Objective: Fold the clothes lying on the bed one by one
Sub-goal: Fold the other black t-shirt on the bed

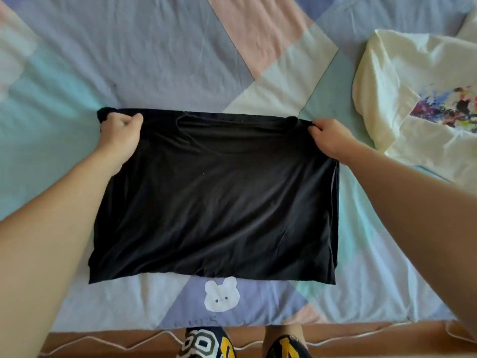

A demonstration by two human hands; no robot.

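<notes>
Across the patchwork bed [160, 55] I judged the black shirt [214, 202] light and limp, my left hand [121, 133] and right hand [327, 136] each pinching a far corner.

The black garment [214, 197] fills the middle of the frame, flat on the bed [154, 60]. The left hand [121, 133] and the right hand [327, 136] grip its far corners, their forearms running down both sides. Bare sheet lies open across the upper left and upper centre. The upper right is blocked by a crumpled white shirt [402, 99], near the right hand but apart from it. A narrow strip of sheet is free below the garment's near edge.
</notes>
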